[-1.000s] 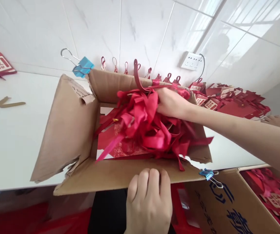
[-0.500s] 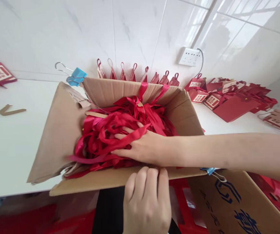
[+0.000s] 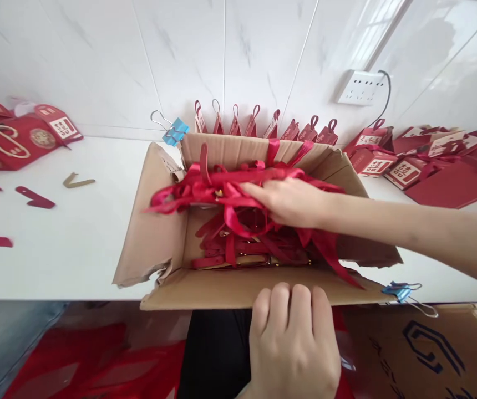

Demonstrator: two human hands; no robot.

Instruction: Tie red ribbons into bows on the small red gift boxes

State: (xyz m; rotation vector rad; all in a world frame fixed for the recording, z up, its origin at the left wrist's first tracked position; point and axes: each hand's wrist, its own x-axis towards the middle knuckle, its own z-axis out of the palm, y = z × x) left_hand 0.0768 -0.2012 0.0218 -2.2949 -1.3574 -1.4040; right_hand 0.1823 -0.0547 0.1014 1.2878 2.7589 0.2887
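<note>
An open cardboard box (image 3: 151, 216) stands at the table's front edge. My right hand (image 3: 292, 200) reaches into it from the right, closed around a bunch of tangled red ribbons (image 3: 238, 185) raised above the bottom. Some ribbons hang from the bunch, and part of my fingers is hidden among them. Underneath lie red and tan straps (image 3: 259, 246) with small gold studs. At the near side, the fingers of my left hand (image 3: 292, 332) are curled over the box's front flap. Blue binder clips (image 3: 175, 132) sit at two corners of the box.
Red gift boxes (image 3: 34, 136) stand at the left, with loose strap pieces (image 3: 35, 198) on the white table (image 3: 89, 244). More red boxes (image 3: 374, 152) crowd the right. Small looped bags line the tiled wall below a power socket (image 3: 361, 87). Another carton (image 3: 421, 354) stands lower right.
My right hand has gone from lying among the ribbons to lifting a bunch of them, uncovering the straps below. My view has shifted right; my left hand stays on the flap.
</note>
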